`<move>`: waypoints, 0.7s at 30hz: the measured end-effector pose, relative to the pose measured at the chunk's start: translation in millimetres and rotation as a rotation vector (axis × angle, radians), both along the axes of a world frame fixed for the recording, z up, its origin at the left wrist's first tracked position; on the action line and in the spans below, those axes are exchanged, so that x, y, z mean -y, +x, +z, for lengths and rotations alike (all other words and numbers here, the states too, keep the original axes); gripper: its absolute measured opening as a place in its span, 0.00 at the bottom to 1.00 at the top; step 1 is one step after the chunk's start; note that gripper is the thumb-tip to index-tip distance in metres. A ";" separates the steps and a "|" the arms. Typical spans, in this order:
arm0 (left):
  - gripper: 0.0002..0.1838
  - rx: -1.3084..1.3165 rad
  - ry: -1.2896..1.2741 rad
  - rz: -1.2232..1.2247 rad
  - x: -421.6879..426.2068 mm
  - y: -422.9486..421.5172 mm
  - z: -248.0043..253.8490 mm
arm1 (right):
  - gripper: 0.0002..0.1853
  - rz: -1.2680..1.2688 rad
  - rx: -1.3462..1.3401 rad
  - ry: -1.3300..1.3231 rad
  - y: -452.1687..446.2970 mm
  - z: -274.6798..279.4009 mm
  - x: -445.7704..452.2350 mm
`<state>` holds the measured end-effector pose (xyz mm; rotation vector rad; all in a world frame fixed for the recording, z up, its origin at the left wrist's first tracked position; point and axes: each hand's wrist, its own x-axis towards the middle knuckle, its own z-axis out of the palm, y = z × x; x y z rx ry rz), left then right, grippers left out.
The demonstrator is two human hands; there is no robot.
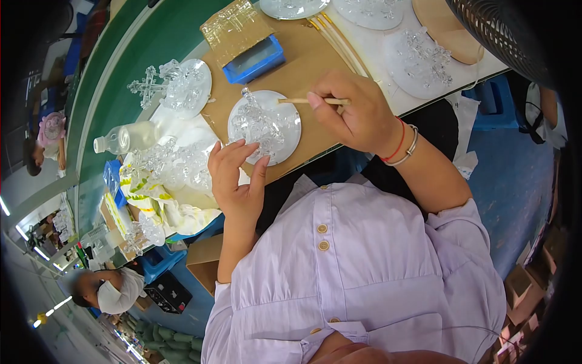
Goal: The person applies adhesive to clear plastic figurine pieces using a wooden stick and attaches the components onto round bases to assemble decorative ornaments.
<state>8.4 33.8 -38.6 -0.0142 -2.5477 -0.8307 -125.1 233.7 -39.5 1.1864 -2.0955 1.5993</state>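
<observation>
My right hand (pixel 357 112) pinches a thin wooden stick (pixel 297 101), its tip over the upper edge of a round white disc (pixel 288 124). Clear, glassy pieces in a branching shape (pixel 251 121) sit on that disc. My left hand (pixel 236 176) is at the disc's lower left, fingers spread, its fingertips close to the clear pieces. Whether they touch is hard to tell. A sheet of brown cardboard (pixel 309 67) lies under the disc.
Beyond the disc stands a blue box (pixel 254 60) with a taped cardboard flap (pixel 233 27). Thin sticks (pixel 339 42) lie to its right. Left are another disc with clear pieces (pixel 188 88), a plastic bottle (pixel 127 138) and a patterned bag (pixel 163 203). A fan (pixel 503 36) is upper right.
</observation>
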 end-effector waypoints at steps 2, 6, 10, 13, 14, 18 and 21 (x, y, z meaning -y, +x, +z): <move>0.14 0.003 0.005 0.004 -1.1 -0.1 0.4 | 0.04 -0.012 -0.020 -0.002 -3.7 -5.0 4.0; 0.14 0.011 0.014 0.013 -0.5 -0.6 -1.0 | 0.04 0.027 -0.013 -0.012 -2.1 -8.6 2.0; 0.14 0.013 0.009 0.010 -0.4 -1.2 -1.1 | 0.05 0.081 0.016 0.009 6.5 -3.3 -10.6; 0.14 0.013 0.008 0.001 -1.3 -1.3 -0.3 | 0.05 0.053 -0.022 -0.035 1.5 -4.9 -4.4; 0.14 0.013 0.006 0.004 -1.6 -1.4 -0.4 | 0.05 0.053 -0.023 -0.035 -0.8 -7.1 -2.1; 0.14 0.008 0.011 0.010 -1.6 -1.0 -1.6 | 0.05 0.046 0.001 -0.008 -3.9 -12.1 1.4; 0.13 0.007 0.008 0.008 -0.8 -0.8 -2.7 | 0.05 0.050 -0.001 0.013 -1.2 -8.4 -5.6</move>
